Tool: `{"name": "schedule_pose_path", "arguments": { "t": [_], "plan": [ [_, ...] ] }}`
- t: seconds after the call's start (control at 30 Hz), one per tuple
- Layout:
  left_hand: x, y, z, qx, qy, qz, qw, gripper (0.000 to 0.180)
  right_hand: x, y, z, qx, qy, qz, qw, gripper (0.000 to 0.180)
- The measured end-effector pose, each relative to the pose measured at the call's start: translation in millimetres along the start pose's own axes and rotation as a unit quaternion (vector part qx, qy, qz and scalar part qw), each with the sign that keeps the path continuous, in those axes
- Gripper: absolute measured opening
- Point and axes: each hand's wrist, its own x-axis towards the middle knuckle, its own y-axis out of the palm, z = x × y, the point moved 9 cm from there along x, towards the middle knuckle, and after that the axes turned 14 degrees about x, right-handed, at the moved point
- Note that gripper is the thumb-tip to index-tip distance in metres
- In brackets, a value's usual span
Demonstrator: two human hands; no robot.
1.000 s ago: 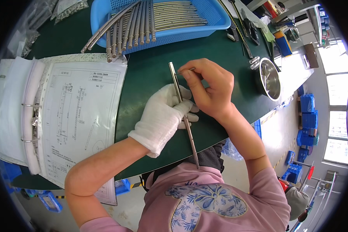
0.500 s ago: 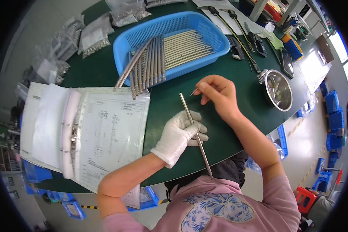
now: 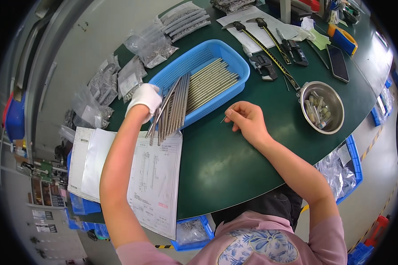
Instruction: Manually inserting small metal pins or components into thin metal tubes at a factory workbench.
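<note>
Bare right hand (image 3: 249,122): fingers pinch a thin grey metal pin (image 3: 223,119) over the dark green counter (image 3: 227,163); white-gloved left hand (image 3: 145,98) at slender silvery metal rods (image 3: 178,105), its finger closure hidden. Rods slant across the rim of the blue perforated plastic basket (image 3: 214,102); a nudge could slide some off. Leftward tight against clear plastic bags (image 3: 130,75); open toward the counter's curved near edge.

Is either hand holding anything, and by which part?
The right hand pinches a thin pin above its protruding tip. The left hand is at the rods; whether it grips one cannot be told.
</note>
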Motion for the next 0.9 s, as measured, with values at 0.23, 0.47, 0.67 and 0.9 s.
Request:
{"name": "schedule_pose_path", "arguments": {
  "t": [0.23,0.47,0.67,0.9],
  "plan": [
    [-3,-13,-54,0.229,-0.019,0.000,0.973,0.033,2,-6,-5,-0.031,0.021,-0.008,0.999,0.015],
    [9,8,-165,0.214,0.224,-0.073,0.948,0.029,0,0,-5,-0.128,-0.024,-0.006,0.991,0.014],
    [47,37,-174,0.287,0.191,0.026,0.938,0.031,0,3,0,-0.176,-0.051,0.001,0.983,0.012],
    [38,39,-179,0.227,0.223,0.050,0.947,0.033,0,4,2,-0.213,-0.048,0.004,0.976,0.014]
  ]
}}
